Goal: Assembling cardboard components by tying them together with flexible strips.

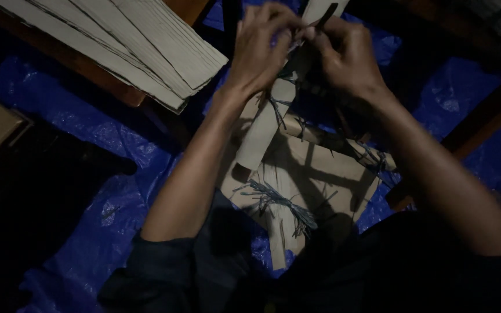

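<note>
1. Fingers of left hand point(259, 49) and right hand point(346, 55) pressed together, pinching a thin strand at the top of the cardboard tube frame point(297, 168), which rests on blue tarp point(88, 133).
2. Likely slip of strand: dim light, tight pinch.
3. Possible loosening of frayed twine binding point(282, 203) under pulling.
4. Risk of knocking corrugated sheets point(140, 43) nearby.

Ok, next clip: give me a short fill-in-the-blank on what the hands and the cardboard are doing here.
1. Both hands, the left hand and the right hand, meet at the top of a cardboard ____.
2. The sheet under the work is ____ in colour.
3. The stack of corrugated strips lies to the person's ____.
4. The tubes are tied together with ____.

Missing words: tube; blue; left; string
</note>
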